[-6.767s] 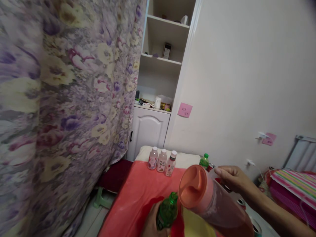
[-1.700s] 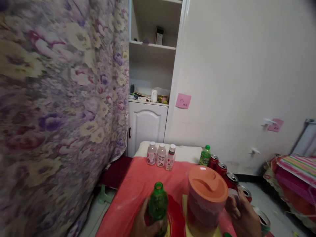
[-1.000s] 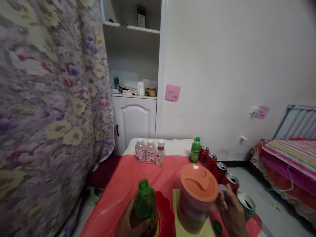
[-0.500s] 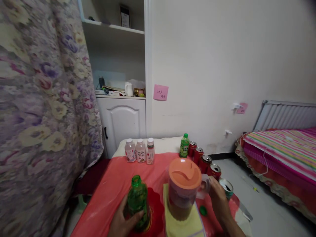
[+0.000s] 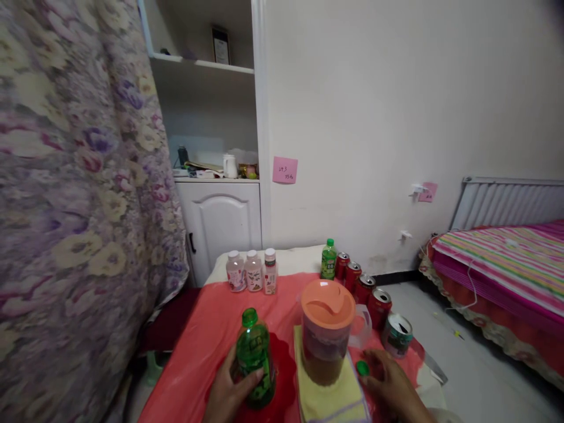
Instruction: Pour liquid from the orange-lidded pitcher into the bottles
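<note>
My left hand is wrapped around an uncapped green plastic bottle, which stands upright over a red scalloped tray. Beside a small green bottle cap on the table, my right hand has thumb and forefinger apart, the tips right at the cap's edge. Between my hands is a clear plastic pitcher with an orange lid and brownish liquid in its lower part. It rests on a folded yellow cloth, its handle free.
Three clear bottles with white caps stand at the back left. Along the right edge run a capped green bottle, several red cans and an opened teal can. A knife-like blade lies at the right edge.
My right hand has let go of the pitcher handle and come down to the green cap. The left hand still holds the green bottle, now slightly more upright.
</note>
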{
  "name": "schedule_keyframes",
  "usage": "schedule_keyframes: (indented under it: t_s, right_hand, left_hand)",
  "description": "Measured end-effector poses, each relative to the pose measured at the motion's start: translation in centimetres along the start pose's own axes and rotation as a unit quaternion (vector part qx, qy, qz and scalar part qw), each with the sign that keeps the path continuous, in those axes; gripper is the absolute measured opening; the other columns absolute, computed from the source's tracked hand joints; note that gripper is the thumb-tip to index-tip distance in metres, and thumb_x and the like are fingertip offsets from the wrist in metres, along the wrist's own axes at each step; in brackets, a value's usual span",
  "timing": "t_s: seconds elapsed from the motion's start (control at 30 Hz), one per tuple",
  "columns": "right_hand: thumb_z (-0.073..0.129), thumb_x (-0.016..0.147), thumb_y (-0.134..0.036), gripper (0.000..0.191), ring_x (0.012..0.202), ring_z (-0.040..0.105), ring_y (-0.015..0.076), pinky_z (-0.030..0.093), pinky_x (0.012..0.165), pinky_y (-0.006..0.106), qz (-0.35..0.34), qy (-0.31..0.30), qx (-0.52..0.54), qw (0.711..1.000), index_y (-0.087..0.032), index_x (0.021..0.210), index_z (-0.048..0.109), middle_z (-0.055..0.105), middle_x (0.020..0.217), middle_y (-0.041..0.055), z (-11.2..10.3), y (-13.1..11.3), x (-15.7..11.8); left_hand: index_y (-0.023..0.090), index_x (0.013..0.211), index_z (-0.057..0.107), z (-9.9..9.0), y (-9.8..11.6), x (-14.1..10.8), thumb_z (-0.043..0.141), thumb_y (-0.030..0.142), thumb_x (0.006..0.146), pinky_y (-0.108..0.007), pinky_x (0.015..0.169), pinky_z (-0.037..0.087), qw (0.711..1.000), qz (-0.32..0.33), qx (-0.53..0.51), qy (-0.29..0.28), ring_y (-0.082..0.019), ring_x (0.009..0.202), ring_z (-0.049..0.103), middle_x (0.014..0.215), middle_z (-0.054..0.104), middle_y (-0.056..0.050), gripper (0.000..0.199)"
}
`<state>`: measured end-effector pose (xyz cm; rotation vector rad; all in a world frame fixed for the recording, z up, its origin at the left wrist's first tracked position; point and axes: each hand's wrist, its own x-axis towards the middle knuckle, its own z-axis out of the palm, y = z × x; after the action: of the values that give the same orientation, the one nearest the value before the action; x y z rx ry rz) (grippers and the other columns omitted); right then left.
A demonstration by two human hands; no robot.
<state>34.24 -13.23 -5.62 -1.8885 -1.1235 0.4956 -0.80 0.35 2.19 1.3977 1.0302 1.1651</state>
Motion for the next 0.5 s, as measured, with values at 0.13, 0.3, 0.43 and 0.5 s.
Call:
schedule_keyframes:
  t_s: [0.13, 0.3, 0.43, 0.5]
  right_hand:
    - [0.061, 0.059, -0.025, 0.046, 0.097, 0.066, 0.0286, 0.049, 0.090, 0.041, 0.007, -0.022, -0.073, 0.997, -0.016, 0.104, 0.068, 0.065, 0.104, 0.0118, 0.8, 0.0, -0.1]
    - [0.057, 0.063, -0.024, 0.030, 0.092, 0.064, 0.0266, 0.048, 0.084, 0.037, 0.012, -0.029, -0.131, 0.991, -0.018, 0.091, 0.067, 0.063, 0.097, 0.0094, 1.2, -0.3, 0.3]
    - [0.054, 0.067, -0.024, 0.028, 0.094, 0.064, 0.0272, 0.047, 0.085, 0.038, 0.010, -0.014, -0.150, 0.988, -0.018, 0.092, 0.065, 0.065, 0.099, 0.0108, 1.0, -1.1, 0.1]
    - [0.053, 0.070, -0.026, 0.026, 0.096, 0.065, 0.0274, 0.047, 0.086, 0.037, 0.006, -0.006, -0.149, 0.989, -0.019, 0.093, 0.064, 0.067, 0.100, 0.0108, 0.9, -1.6, -0.5]
  left_hand:
    - [0.010, 0.123, 0.056, -0.2, -0.3, 0.0, 0.082, 0.045, 0.058, -0.053, 0.106, 0.049, 0.999, -0.019, 0.001, -0.038, -0.042, 0.120, 0.064, 0.132, 0.067, -0.026, 0.078]
    - [0.013, 0.126, 0.056, -0.8, -0.5, 0.3, 0.084, 0.047, 0.059, -0.051, 0.105, 0.052, 0.999, -0.015, -0.002, -0.051, -0.040, 0.119, 0.066, 0.128, 0.072, -0.019, 0.080]
    - [0.017, 0.118, 0.064, -0.9, -0.1, 0.0, 0.088, 0.047, 0.052, -0.045, 0.101, 0.057, 0.999, -0.007, -0.017, -0.026, -0.039, 0.117, 0.068, 0.124, 0.076, -0.013, 0.077]
    - [0.017, 0.118, 0.065, -0.9, 0.0, -0.4, 0.088, 0.048, 0.054, -0.044, 0.101, 0.057, 0.999, 0.001, -0.015, -0.031, -0.038, 0.118, 0.068, 0.124, 0.076, -0.012, 0.075]
